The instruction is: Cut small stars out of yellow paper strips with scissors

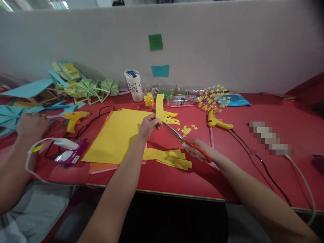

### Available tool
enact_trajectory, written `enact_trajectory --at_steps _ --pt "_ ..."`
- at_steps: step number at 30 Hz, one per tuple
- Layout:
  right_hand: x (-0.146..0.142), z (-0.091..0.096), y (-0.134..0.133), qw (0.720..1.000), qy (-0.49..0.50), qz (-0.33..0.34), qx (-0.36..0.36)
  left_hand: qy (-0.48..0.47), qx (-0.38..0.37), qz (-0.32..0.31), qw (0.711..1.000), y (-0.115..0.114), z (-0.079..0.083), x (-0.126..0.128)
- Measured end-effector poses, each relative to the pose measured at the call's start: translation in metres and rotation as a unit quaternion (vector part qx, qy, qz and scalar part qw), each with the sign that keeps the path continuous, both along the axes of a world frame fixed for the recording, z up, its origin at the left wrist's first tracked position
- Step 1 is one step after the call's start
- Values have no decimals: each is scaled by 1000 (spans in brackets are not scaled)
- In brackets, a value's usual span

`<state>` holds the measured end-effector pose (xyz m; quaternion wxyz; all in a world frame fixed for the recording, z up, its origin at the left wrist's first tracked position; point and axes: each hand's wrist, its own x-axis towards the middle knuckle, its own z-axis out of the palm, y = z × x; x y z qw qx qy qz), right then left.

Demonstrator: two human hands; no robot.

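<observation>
strip (159, 105): thin yellow paper, matt, ragged where cut
scissors (183, 139): bare metal blades, glossy red plastic handles
sheets (116, 135): yellow paper, smooth and matt
table (240, 182): red top, smooth, with a dull sheen
glue guns (219, 124): yellow plastic, slightly glossy
bottles (181, 100): clear plastic, shiny
cup (134, 87): white, looks like paper, matt
partition (227, 44): grey, matt

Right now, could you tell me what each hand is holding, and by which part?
Left hand pinches the yellow paper strip at its lower end; right hand grips the red-handled metal scissors by the handles.
</observation>
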<state>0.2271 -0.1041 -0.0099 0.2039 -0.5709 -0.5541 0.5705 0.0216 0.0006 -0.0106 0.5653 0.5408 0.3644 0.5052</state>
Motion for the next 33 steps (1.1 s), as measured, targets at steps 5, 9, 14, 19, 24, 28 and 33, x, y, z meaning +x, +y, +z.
enact_trajectory --at_steps 5,9,14,19,24,28,33 --pt "1 -4 1 1000 16 -3 0 -5 6 4 1000 -1 0 1" --pt "1 -4 0 1000 24 5 12 -5 19 11 1000 -2 1 3" --pt "2 -5 0 999 25 10 41 -18 32 17 999 -5 0 9" --pt "5 -16 2 996 46 34 70 -50 4 34 998 -9 -2 16" --pt "3 -12 0 996 46 22 77 -72 -10 44 996 -13 -2 21" --pt "2 -9 0 996 41 24 70 -69 -13 42 997 -15 -1 22" --pt "-1 -5 -1 996 39 13 80 -65 -13 44 997 -15 -4 25"
